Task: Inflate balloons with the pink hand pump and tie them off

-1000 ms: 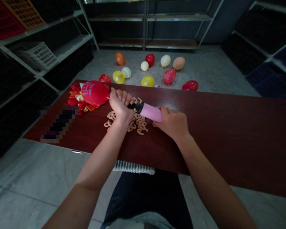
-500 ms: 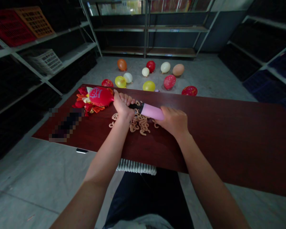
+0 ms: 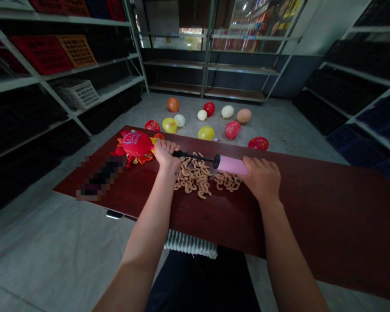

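Note:
A hand balloon pump (image 3: 231, 165) with a pink barrel lies across both hands above the table, its thin black rod showing between them. Wrapped round the black end is my left hand (image 3: 166, 153). My right hand (image 3: 264, 177) is closed round the far end of the pink barrel. A partly filled red balloon (image 3: 137, 144) with blue print sits against the left hand's fingers; its neck is hidden by that hand. Beneath it lies a heap of uninflated balloons (image 3: 143, 159). Under the pump are several tan curled pieces (image 3: 195, 177), whose kind I cannot tell.
The dark red-brown table (image 3: 312, 208) spans the front. A blurred-out dark object (image 3: 102, 177) lies at its left. Several inflated balloons, including a yellow balloon (image 3: 206, 133), rest on the floor beyond. Shelves (image 3: 240, 68) with crates, such as an orange crate (image 3: 77, 50), stand around.
My right hand has drawn the pink barrel to the right, away from my left hand, baring the black rod. The view has tilted up, showing more shelving.

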A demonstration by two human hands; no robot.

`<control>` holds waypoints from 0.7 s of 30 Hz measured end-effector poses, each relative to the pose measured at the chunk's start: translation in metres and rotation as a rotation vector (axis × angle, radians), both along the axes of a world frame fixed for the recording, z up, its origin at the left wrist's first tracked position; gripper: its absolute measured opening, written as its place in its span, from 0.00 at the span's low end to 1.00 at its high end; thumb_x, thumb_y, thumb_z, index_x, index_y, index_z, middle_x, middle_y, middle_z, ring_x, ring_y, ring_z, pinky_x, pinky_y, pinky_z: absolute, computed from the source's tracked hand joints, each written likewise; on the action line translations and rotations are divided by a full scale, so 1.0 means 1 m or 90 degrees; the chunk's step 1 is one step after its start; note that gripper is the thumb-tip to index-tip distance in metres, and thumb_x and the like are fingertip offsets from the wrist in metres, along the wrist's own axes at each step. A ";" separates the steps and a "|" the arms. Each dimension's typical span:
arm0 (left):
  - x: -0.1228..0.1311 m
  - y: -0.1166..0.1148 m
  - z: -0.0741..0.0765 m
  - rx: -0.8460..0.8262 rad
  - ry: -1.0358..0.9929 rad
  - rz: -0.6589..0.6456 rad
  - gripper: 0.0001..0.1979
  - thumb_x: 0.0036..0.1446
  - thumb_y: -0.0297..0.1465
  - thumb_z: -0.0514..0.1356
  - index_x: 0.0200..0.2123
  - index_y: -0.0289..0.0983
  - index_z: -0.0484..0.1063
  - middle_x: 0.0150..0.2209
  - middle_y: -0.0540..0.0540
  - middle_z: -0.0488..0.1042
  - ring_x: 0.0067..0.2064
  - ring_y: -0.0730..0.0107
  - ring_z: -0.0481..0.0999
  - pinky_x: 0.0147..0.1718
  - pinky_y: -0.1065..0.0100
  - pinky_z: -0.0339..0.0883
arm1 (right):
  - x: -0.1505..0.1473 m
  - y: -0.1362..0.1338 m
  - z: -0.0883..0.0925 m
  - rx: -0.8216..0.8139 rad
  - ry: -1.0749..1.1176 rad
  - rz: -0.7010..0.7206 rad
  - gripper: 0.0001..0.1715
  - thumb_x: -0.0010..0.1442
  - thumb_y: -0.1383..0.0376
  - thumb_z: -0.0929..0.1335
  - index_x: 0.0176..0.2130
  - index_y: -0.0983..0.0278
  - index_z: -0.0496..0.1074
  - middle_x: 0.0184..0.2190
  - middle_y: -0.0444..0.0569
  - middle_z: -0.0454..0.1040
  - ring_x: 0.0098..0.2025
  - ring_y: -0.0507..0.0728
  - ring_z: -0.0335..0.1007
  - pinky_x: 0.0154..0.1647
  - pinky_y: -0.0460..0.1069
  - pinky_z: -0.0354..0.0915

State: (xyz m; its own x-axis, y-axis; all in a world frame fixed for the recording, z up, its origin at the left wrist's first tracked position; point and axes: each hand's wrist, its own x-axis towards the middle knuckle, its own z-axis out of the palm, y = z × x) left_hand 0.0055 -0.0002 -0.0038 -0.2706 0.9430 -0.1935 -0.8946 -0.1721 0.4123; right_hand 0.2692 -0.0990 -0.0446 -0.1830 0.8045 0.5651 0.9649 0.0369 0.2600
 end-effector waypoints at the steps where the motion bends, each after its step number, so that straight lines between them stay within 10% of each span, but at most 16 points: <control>1: -0.002 -0.001 0.001 0.004 0.003 0.005 0.23 0.70 0.29 0.45 0.20 0.38 0.44 0.14 0.58 0.44 0.13 0.81 0.45 0.16 0.73 0.46 | 0.003 0.000 0.001 0.004 0.000 -0.003 0.17 0.59 0.58 0.67 0.46 0.63 0.74 0.35 0.52 0.78 0.38 0.61 0.67 0.41 0.53 0.51; 21: 0.041 -0.028 0.004 0.014 0.135 -0.049 0.26 0.71 0.33 0.47 0.20 0.38 0.43 0.15 0.56 0.43 0.14 0.80 0.44 0.15 0.74 0.46 | -0.047 -0.013 -0.004 -0.140 0.137 0.028 0.18 0.59 0.54 0.70 0.43 0.64 0.71 0.35 0.53 0.77 0.34 0.59 0.71 0.31 0.51 0.52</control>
